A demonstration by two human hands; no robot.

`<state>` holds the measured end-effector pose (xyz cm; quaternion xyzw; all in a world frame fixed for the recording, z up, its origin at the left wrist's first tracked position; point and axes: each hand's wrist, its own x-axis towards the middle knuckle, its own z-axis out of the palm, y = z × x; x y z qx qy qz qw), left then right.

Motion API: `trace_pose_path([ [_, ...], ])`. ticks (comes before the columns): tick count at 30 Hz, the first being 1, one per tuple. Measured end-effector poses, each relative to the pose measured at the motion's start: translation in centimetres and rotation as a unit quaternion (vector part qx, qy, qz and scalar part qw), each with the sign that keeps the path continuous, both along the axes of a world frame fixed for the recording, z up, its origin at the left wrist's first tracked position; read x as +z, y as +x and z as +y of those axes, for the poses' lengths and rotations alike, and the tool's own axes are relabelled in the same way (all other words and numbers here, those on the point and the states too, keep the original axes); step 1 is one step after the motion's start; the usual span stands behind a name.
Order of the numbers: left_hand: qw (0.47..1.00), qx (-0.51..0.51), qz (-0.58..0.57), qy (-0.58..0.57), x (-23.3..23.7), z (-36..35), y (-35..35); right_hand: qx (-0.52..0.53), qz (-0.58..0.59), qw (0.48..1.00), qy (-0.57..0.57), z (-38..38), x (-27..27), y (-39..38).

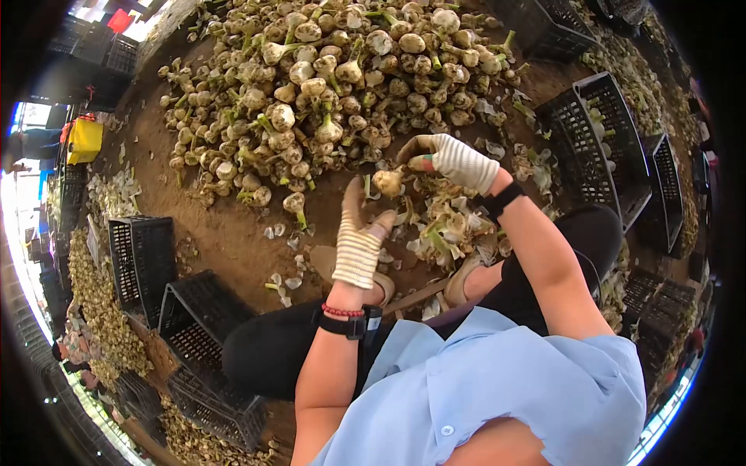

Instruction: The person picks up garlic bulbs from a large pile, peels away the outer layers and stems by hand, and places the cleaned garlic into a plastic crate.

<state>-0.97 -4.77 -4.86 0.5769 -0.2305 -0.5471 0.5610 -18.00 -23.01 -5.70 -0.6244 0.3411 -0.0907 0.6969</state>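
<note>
My left hand (359,241), in a striped knit glove with brownish fingers, reaches up with its thumb and fingers apart. A garlic bulb (387,182), pale and soil-stained, shows just beyond its fingertips, between my two hands. My right hand (458,161), gloved alike, comes in from the right with its fingers bent and drawn together toward the thumb. I cannot tell what those fingers grip. Just past both hands rises a large heap of garlic bulbs (311,85), some with green stem stubs. Trimmed stems and leafy skins (451,229) lie below my right hand.
Black plastic crates stand on the left (144,260) and by my left knee (198,326). More crates (602,132) are on the right. A yellow container (85,140) is at the far left. Loose peels (284,287) dot the brown ground. Further garlic (101,311) lines the left side.
</note>
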Motion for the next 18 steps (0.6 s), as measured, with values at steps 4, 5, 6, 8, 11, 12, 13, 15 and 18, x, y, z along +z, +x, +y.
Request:
trace_pose_path([
  [4,0.999,0.003,0.028,-0.045,1.7,0.5,-0.6,-0.035,-0.125,0.991,0.012,3.8,4.3,0.5],
  [5,0.997,0.023,-0.025,-0.068,2.0,0.7,-0.7,-0.045,-0.17,0.984,0.017,5.0,4.4,0.1],
  [6,0.997,0.024,-0.027,-0.074,2.2,0.9,-1.0,-0.043,-0.172,0.984,0.012,6.3,4.9,0.0],
  [8,0.979,0.044,-0.159,-0.121,2.5,1.3,-1.8,-0.091,-0.169,0.972,0.135,9.0,5.5,-0.5],
  [11,0.964,0.032,-0.201,-0.17,3.0,2.3,-2.6,-0.138,-0.296,0.919,0.222,12.5,4.7,-0.1],
  [12,0.948,0.021,-0.251,-0.194,2.9,2.6,-2.7,-0.164,-0.293,0.922,0.194,13.1,5.3,0.1],
  [13,0.927,0.017,-0.312,-0.206,3.6,2.7,-2.6,-0.168,-0.293,0.922,0.191,13.4,5.4,0.1],
  [15,0.906,0.01,-0.363,-0.217,5.0,3.5,-2.7,-0.153,-0.305,0.926,0.161,13.8,5.4,0.0],
  [18,0.877,0.007,-0.423,-0.228,6.1,3.9,-2.9,-0.175,-0.221,0.959,0.035,14.2,7.5,0.1],
])
